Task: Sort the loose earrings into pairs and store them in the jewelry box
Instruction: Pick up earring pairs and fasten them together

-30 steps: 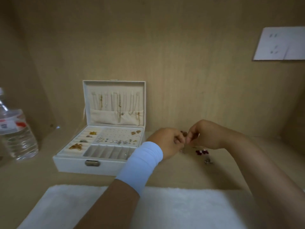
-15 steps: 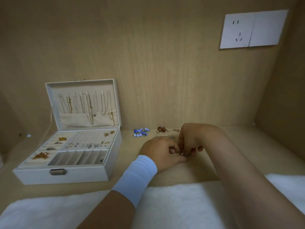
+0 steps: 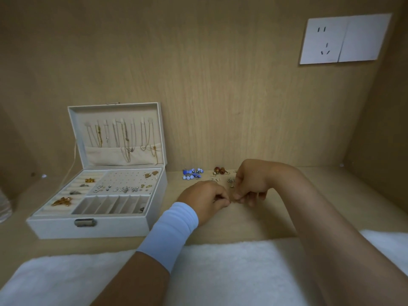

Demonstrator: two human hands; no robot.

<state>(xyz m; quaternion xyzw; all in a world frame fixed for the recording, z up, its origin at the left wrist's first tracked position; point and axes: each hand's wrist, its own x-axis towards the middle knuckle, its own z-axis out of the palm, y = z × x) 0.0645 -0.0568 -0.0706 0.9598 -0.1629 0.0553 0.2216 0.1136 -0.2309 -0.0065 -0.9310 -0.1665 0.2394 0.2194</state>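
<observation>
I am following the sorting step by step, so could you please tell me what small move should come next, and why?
Probably carry the small piece left into the open jewelry box. The left hand and right hand meet fingertip to fingertip, both pinching it, though it is too tiny to identify, and the box's stud panel shows free holes.

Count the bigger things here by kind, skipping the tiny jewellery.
Jewelry box: 1
Hands: 2, left hand and right hand, both pinching a small earring
Wristband: 1
Fluffy white mat: 1
Wall plates: 2, socket plate and blank plate
Clear bottle at left edge: 1
Total: 8
</observation>
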